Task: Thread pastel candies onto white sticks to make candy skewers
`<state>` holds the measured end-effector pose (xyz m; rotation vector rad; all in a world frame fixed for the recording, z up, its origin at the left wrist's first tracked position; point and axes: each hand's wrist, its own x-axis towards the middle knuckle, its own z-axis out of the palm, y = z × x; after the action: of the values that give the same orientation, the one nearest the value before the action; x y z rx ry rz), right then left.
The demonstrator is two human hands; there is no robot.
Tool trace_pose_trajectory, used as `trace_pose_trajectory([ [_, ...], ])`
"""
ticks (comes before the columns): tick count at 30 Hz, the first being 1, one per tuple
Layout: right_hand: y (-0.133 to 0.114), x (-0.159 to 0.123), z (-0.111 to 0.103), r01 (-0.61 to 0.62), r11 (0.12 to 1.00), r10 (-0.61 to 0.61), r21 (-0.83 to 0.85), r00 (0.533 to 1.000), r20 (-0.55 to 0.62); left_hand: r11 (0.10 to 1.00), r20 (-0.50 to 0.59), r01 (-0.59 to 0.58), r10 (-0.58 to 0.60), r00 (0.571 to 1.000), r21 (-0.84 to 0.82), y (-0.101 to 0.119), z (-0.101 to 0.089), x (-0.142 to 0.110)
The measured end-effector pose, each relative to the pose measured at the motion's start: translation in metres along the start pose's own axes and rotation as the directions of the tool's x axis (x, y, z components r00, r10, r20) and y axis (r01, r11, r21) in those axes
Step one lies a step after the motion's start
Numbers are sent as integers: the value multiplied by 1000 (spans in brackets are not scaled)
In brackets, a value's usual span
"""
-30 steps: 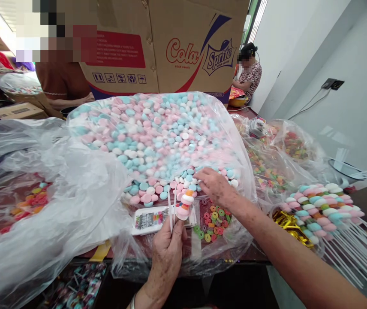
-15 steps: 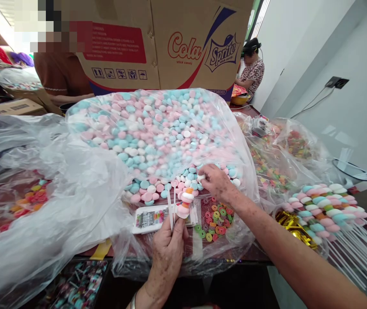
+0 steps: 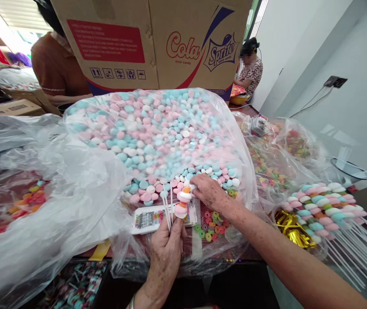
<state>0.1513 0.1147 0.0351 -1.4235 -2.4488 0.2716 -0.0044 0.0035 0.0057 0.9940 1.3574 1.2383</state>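
My left hand [image 3: 167,242] is closed around several thin white sticks [image 3: 166,206] and a candy skewer [image 3: 181,209]. Pink and white marshmallows alternate with orange gummy pieces on that skewer, which stands nearly upright. Just beside its top, my right hand [image 3: 207,192] pinches a white marshmallow [image 3: 191,183], partly covered by the fingers. Behind both hands, a large clear plastic bag [image 3: 249,171] spills pink, blue and white marshmallows [image 3: 148,191] at its open front. Colourful gummy rings [image 3: 214,225] lie below my right wrist.
Finished marshmallow skewers [image 3: 326,208] are stacked at the right, near gold twist ties [image 3: 294,231]. A printed white packet [image 3: 148,219] lies by my left hand. A large cardboard box [image 3: 115,47] stands behind the bag. Another plastic bag [image 3: 83,180] covers the left side. Two people sit farther back.
My right hand has moved left and slightly down from the marshmallow pile, bringing the white marshmallow to the skewer's top. The sticks in my left hand have shifted slightly.
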Motion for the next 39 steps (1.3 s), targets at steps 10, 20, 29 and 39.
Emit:
trace_pose_trajectory([
  [10,-6,-1,7,-98,988,114,121,986,-126,990,68,-42,33,997,134,-2,-1,2],
  [20,3,-26,-25,-175,-86,424,981,885,195,920,154,-176,128,980,350,1,-2,4],
  [29,6,-27,-18,-162,-94,410,982,893,186,920,143,-159,114,983,359,1,-2,2],
  [39,2,-35,-19,-156,329,343,931,939,36,909,128,-182,144,981,376,0,-1,2],
])
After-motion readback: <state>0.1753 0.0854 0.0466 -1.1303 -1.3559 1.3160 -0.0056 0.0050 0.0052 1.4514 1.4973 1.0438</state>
